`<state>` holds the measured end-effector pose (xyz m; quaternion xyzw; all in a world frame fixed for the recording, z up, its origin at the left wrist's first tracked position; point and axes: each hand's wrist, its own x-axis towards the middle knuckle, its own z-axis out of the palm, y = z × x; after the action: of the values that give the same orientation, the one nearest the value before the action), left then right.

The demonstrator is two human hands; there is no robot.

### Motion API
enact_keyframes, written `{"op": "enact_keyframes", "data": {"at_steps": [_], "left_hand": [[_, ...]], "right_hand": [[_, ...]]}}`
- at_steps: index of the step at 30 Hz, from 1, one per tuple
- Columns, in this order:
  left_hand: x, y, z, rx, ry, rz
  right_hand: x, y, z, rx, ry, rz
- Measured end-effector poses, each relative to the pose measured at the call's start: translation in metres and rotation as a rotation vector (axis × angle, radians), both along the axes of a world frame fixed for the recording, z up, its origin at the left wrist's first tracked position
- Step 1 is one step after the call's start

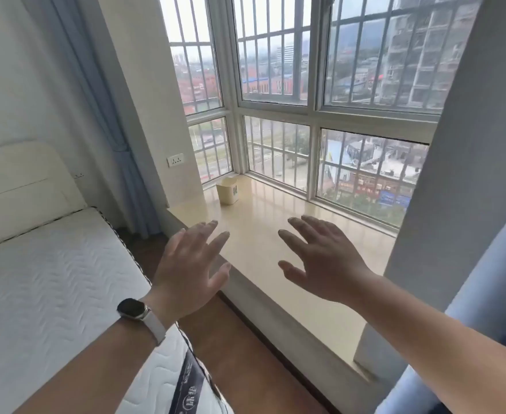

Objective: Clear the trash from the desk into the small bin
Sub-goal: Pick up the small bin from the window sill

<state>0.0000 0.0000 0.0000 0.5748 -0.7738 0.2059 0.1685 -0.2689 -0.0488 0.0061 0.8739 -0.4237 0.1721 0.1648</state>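
Cream sill (275, 249): bare under both palms, front edge below left hand (190, 264).
Hands: left and right hand (320, 261) spread, holding nothing.
Bin (227, 191): far corner, beyond left fingertips.
Mattress (51, 279): left of left wrist.

You face a barred bay window (278, 94) with daylight pouring through and city buildings beyond. Under it runs a glossy cream sill ledge (275, 249). Left of the window stands a white wall with a socket (175, 160), then a blue curtain (102, 115). Further left lies a bare white mattress (51, 279) against a cream headboard (21, 186). Brown wooden floor (239, 363) separates mattress and ledge.
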Motion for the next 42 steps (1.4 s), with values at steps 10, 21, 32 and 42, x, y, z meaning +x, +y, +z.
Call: {"op": "enact_keyframes", "data": {"at_steps": [10, 21, 32, 42], "left_hand": [[-0.034, -0.048, -0.008, 0.032, 0.022, 0.081], [0.019, -0.130, -0.040, 0.067, 0.081, 0.129], [0.114, -0.225, -0.058, 0.072, 0.130, 0.168], [0.178, -0.254, -0.064, 0.004, 0.179, 0.268]], "right_hand": [[-0.034, -0.059, -0.015, 0.095, -0.023, 0.033], [0.028, -0.152, -0.045, 0.190, 0.060, 0.103], [0.144, -0.257, -0.040, 0.175, 0.093, 0.161], [0.226, -0.311, -0.041, 0.212, 0.125, 0.282]]}}
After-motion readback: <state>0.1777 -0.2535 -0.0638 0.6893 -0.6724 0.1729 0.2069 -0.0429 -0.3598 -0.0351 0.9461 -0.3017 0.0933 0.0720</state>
